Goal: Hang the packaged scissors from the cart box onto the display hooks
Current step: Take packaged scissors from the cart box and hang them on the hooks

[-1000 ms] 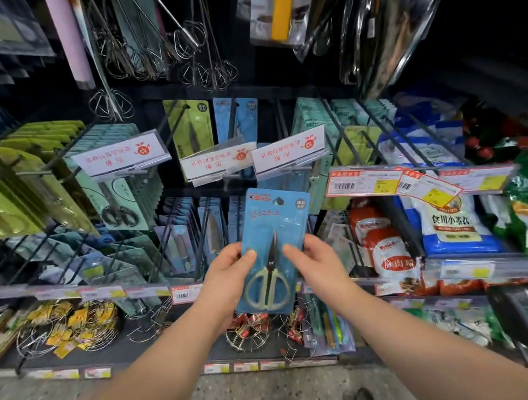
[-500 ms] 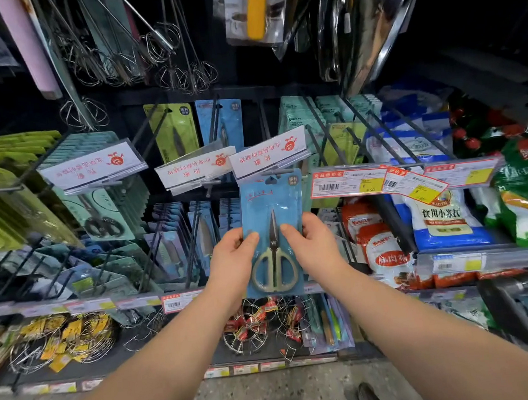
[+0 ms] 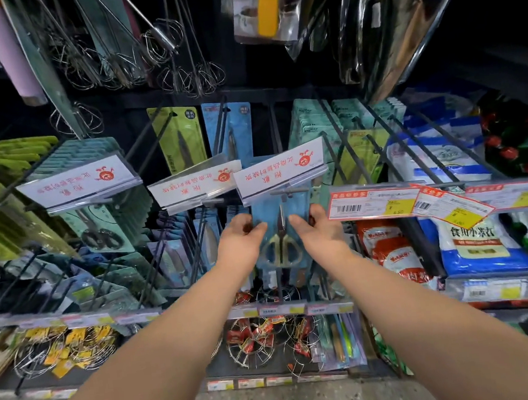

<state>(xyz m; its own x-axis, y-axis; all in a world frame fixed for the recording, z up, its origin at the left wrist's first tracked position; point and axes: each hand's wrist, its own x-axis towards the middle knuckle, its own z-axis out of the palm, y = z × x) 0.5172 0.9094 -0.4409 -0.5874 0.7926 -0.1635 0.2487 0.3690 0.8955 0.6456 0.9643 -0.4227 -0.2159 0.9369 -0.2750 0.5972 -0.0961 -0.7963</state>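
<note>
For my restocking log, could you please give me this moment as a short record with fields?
item held: blue scissors pack, upright
left hand: grips the pack's left edge
right hand: grips the pack's right edge
pack top: tucked under the white sign holder at the hook's front end
on hook: cannot tell, the sign hides the hang hole
neighbours: green scissors pack and another blue pack hang behind

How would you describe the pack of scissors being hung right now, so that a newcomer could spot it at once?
Find the middle row of hooks, under the rightmost of three white tags with red print. The blue scissors pack sits just beneath it, gripped by the left hand and right hand. Only this pack is in hand, showing cream handles.
</note>
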